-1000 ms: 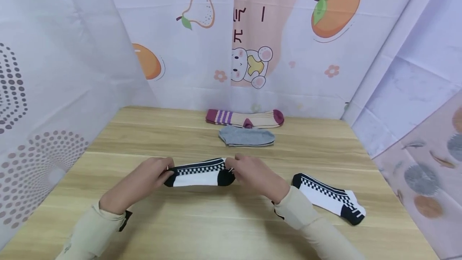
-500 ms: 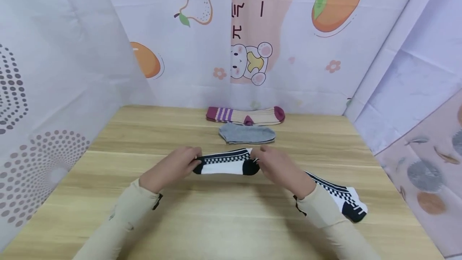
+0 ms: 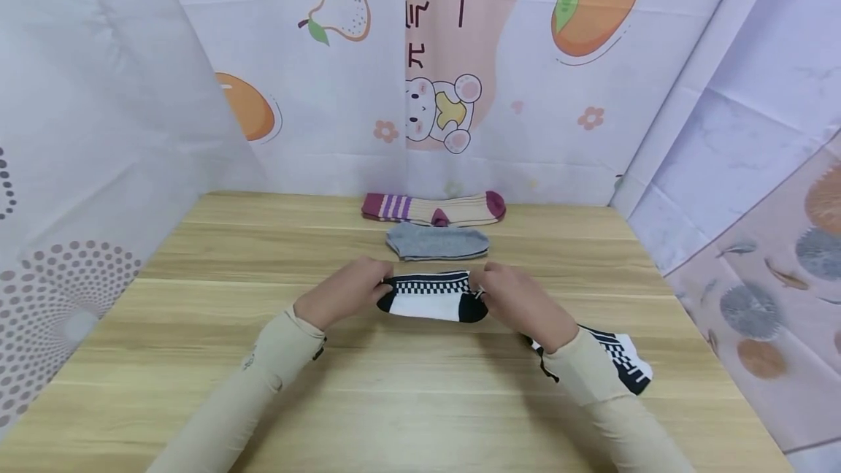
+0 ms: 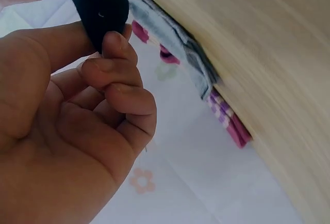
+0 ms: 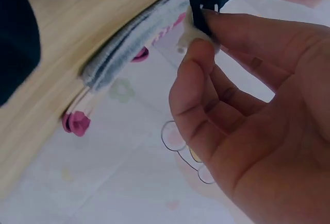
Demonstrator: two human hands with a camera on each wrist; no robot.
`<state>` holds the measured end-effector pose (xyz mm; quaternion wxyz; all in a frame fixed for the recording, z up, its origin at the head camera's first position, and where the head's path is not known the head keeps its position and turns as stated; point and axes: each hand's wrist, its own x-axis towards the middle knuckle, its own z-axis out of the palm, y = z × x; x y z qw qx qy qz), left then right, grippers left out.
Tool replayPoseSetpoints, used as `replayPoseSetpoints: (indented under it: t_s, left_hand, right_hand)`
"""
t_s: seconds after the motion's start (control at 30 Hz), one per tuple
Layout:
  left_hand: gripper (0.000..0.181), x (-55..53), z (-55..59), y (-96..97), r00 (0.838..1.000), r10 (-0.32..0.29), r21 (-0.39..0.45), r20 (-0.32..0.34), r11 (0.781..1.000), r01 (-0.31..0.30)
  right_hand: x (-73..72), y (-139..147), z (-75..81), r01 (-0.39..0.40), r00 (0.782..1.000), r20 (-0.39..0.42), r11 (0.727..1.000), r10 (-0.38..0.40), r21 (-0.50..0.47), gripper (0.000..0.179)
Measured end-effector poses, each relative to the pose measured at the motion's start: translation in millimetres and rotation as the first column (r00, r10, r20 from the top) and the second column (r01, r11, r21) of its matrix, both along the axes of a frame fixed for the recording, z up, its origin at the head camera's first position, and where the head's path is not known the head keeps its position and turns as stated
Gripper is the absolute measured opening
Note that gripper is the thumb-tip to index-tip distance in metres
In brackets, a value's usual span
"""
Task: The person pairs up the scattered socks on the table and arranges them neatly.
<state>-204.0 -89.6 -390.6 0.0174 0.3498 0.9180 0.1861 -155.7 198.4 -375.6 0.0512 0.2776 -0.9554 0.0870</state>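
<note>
A white and black sock with a checkered band (image 3: 427, 304) is stretched between both hands, just in front of the grey socks. My left hand (image 3: 348, 290) pinches its black toe end; in the left wrist view the dark toe (image 4: 100, 10) sits between thumb and curled fingers. At the other end my right hand (image 3: 525, 306) pinches the cuff near the black heel, and the right wrist view shows thumb and forefinger on the fabric (image 5: 206, 2). A matching sock (image 3: 620, 356) lies on the table at the right, partly hidden by the right forearm.
Folded grey socks (image 3: 439, 241) lie near the middle back of the wooden table (image 3: 197, 378). Behind them are cream and maroon socks with purple stripes (image 3: 434, 209), close to the printed curtain (image 3: 315, 115). Curtains also stand along the left and right sides.
Both hands have carried the held sock to the right and slightly away, toward the grey socks. The right arm now covers part of the matching sock. The camera view has shifted slightly.
</note>
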Motion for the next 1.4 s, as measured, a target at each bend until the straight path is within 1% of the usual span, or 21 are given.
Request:
replayPoseSetpoints:
  t_s: [0.17, 0.27, 0.33, 0.5, 0.6, 0.67, 0.77, 0.93, 1.1, 1.17, 1.23, 1.4]
  left_hand:
    - [0.004, -4.1, -10.1, 9.8, 1.0, -0.014, -0.03, 0.014, 0.999, 0.014]
    - [0.004, -7.1, -16.6, 14.9, 0.999, -0.04, -0.044, 0.001, 0.998, 0.04]
    - [0.004, -8.8, -19.7, 17.3, 0.999, -0.051, -0.047, -0.001, 0.998, 0.051]
    - [0.006, -11.4, -23.7, 20.4, 0.999, -0.043, -0.046, 0.024, 0.998, 0.044]
    - [0.007, -12.5, -24.5, 20.6, 0.998, -0.045, -0.047, 0.035, 0.998, 0.047]
    - [0.009, -12.6, -23.2, 20.7, 0.998, -0.047, -0.05, 0.035, 0.998, 0.049]
    - [0.015, -11.7, -18.5, 20.4, 0.999, -0.035, -0.054, 0.024, 0.998, 0.036]
    - [0.024, -8.9, -10.5, 20.7, 0.999, -0.031, -0.048, -0.019, 0.998, 0.03]
    - [0.026, -4.2, -4.8, 25.5, 0.996, -0.047, -0.064, -0.077, 0.997, 0.042]
    - [0.026, -1.6, -1.7, 30.0, 0.994, -0.054, -0.073, -0.096, 0.996, 0.048]
    - [0.025, 1.0, 1.8, 36.3, 0.992, -0.066, -0.081, -0.105, 0.995, 0.058]
    - [0.024, 7.3, 6.6, 57.9, 0.984, -0.126, -0.093, -0.122, 0.989, 0.115]
  right_hand:
    - [-2.7, 4, -8.3, -0.01, 1.0, 0.009, 1.0, 0.01, 0.001, 0.02]
    - [-5.4, 6, -13.9, 0.007, 1.0, 0.028, 1.0, -0.007, 0.004, 0.021]
    - [-7.4, 7, -18.7, 0.022, 0.999, 0.037, 0.999, -0.023, 0.024, 0.023]
    - [-10.8, 7, -28.8, 0.034, 0.999, 0.031, 0.998, -0.036, 0.06, 0.026]
    - [-10.1, 7, -28.7, 0.038, 0.998, 0.045, 0.998, -0.041, 0.054, 0.026]
    - [-9.3, 8, -26.5, 0.046, 0.997, 0.056, 0.997, -0.049, 0.057, 0.027]
    - [-8.0, 8, -20.2, 0.068, 0.996, 0.057, 0.996, -0.072, 0.063, 0.027]
    - [-1.5, 14, -6.1, 0.118, 0.991, 0.061, 0.993, -0.118, 0.013, 0.027]
    - [6.0, 29, 0.9, 0.135, 0.991, 0.006, 0.991, -0.135, -0.025, 0.032]
    - [8.8, 36, 1.1, 0.137, 0.99, -0.023, 0.99, -0.138, -0.023, 0.034]
    - [12.6, 44, 1.3, 0.145, 0.989, -0.033, 0.989, -0.146, -0.023, 0.034]
    - [28.2, 69, 1.9, 0.181, 0.982, -0.056, 0.984, -0.181, -0.011, 0.034]
